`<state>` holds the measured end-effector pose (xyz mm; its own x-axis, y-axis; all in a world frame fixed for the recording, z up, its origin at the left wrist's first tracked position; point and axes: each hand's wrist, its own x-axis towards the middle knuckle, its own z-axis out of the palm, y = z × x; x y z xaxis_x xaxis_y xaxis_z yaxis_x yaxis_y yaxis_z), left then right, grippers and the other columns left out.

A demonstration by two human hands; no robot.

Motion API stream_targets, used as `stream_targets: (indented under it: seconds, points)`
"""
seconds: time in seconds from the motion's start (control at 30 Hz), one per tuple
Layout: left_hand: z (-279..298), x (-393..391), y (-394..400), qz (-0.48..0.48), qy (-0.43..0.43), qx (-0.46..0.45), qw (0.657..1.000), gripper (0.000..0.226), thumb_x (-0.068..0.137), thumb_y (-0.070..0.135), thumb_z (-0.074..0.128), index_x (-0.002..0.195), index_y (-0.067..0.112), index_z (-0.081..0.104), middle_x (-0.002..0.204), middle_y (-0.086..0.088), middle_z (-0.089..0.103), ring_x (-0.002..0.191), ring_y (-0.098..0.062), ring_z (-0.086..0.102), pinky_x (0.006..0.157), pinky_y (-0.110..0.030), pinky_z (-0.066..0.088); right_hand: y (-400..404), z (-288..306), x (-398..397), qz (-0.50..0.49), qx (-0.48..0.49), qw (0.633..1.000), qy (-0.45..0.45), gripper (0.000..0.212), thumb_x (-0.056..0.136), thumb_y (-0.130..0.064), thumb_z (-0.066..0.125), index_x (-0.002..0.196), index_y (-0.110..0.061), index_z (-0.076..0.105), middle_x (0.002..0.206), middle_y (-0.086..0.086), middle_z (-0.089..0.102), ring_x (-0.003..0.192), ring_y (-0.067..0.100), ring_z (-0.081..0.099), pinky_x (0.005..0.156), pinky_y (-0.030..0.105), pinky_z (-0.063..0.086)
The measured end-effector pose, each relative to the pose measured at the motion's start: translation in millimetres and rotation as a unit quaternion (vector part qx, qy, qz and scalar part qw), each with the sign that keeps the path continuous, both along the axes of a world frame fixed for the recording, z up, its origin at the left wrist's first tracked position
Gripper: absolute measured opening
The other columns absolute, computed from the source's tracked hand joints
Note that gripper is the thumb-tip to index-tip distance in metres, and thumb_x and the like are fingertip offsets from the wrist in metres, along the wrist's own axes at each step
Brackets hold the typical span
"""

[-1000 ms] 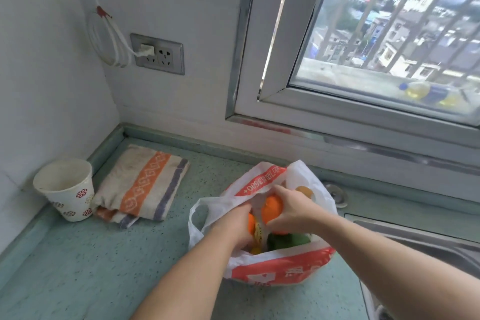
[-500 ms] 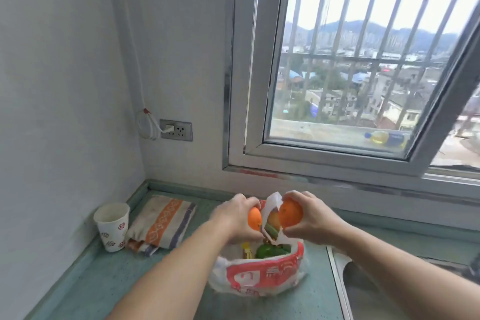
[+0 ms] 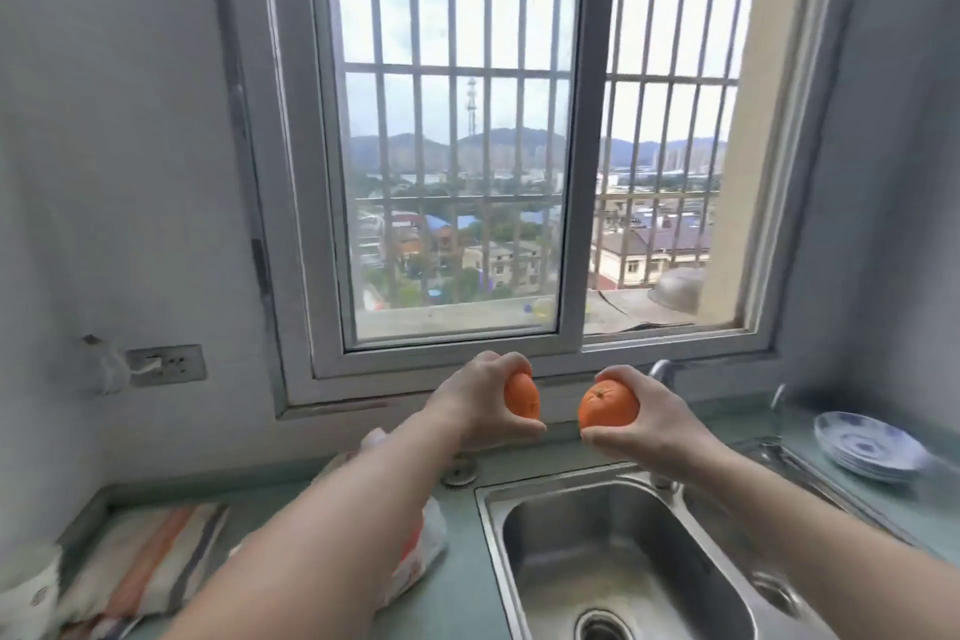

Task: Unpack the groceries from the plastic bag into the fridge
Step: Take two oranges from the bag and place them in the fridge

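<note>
Two round orange fruits, one gripped in my left hand (image 3: 480,403), one (image 3: 607,411) in my right hand (image 3: 647,418), hung above the steel sink (image 3: 613,556). White-and-red plastic bag (image 3: 421,543) sat on the counter under my left arm. Carry step; next needs the fridge, unseen.

place: home kitchen — steel sink (image 3: 618,556) | faucet (image 3: 658,370) | stacked plates (image 3: 870,447) | green countertop (image 3: 457,603)

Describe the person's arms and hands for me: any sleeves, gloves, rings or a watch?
Both forearms are bare as far as the picture shows, with no sleeve in view. The left hand and the right hand wear no gloves. No watch, bracelet or ring shows on the wrists or visible fingers.
</note>
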<state>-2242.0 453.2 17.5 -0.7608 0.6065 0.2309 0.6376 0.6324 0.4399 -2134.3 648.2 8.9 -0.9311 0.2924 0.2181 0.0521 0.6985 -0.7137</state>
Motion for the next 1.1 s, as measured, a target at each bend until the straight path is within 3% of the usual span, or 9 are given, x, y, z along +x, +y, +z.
stream_targets:
  seconds: [0.23, 0.37, 0.53, 0.73, 0.9, 1.1]
  points:
    - [16.8, 79.2, 114.5, -0.226, 0.053, 0.031, 0.972, 0.064, 0.064, 0.050, 0.080, 0.119, 0.035, 0.052, 0.115, 0.004, 0.054, 0.101, -0.018, 0.054, 0.089, -0.035, 0.050, 55.8, 13.6, 151.7, -0.252, 0.022, 0.967, 0.024, 0.060, 0.065, -0.034, 0.082, 0.117, -0.037, 0.051, 0.111, -0.002, 0.057, 0.092, 0.015, 0.054, 0.074, 0.022, 0.042]
    - [5.8, 150.3, 159.8, -0.343, 0.045, 0.069, 0.936, 0.065, 0.065, 0.048, 0.080, 0.123, 0.033, 0.053, 0.119, 0.006, 0.052, 0.106, -0.017, 0.053, 0.092, -0.029, 0.045, 45.6, 0.2, 242.9, -0.404, 0.009, 0.914, 0.040, 0.061, 0.067, -0.034, 0.081, 0.121, -0.032, 0.051, 0.114, -0.003, 0.054, 0.097, 0.015, 0.052, 0.081, 0.021, 0.038]
    - [-7.6, 258.3, 191.3, -0.462, 0.017, 0.089, 0.882, 0.064, 0.063, 0.050, 0.080, 0.120, 0.034, 0.054, 0.115, 0.010, 0.051, 0.098, -0.011, 0.049, 0.087, -0.026, 0.044, 19.4, -4.0, 365.8, -0.528, 0.025, 0.848, 0.030, 0.067, 0.066, -0.036, 0.082, 0.124, -0.030, 0.050, 0.120, 0.001, 0.050, 0.100, 0.017, 0.051, 0.084, 0.023, 0.038]
    - [9.1, 401.2, 203.8, -0.582, -0.007, 0.110, 0.805, 0.067, 0.055, 0.063, 0.070, 0.115, 0.038, 0.054, 0.112, 0.007, 0.056, 0.099, -0.017, 0.057, 0.087, -0.035, 0.051, -21.5, 15.3, 519.7, -0.642, 0.033, 0.765, 0.039, 0.067, 0.064, -0.037, 0.082, 0.123, -0.032, 0.050, 0.121, 0.002, 0.050, 0.100, 0.019, 0.052, 0.079, 0.025, 0.041]
    - [27.8, 517.9, 191.9, -0.640, -0.005, 0.108, 0.761, 0.064, 0.067, 0.056, 0.077, 0.121, 0.040, 0.047, 0.117, 0.012, 0.049, 0.102, -0.016, 0.051, 0.086, -0.036, 0.053, -62.6, 30.2, 629.3, -0.703, 0.055, 0.704, 0.081, 0.073, 0.065, -0.033, 0.082, 0.129, -0.028, 0.046, 0.123, 0.003, 0.050, 0.103, 0.020, 0.053, 0.079, 0.025, 0.040]
    - [38.4, 663.5, 167.6, -0.699, -0.026, 0.116, 0.706, 0.061, 0.066, 0.051, 0.080, 0.117, 0.037, 0.051, 0.113, 0.009, 0.049, 0.099, -0.017, 0.053, 0.081, -0.036, 0.056, -120.6, 41.6, 755.8, -0.754, 0.074, 0.644, 0.109, 0.072, 0.067, -0.029, 0.081, 0.129, -0.028, 0.045, 0.124, 0.004, 0.048, 0.103, 0.019, 0.052, 0.080, 0.025, 0.039]
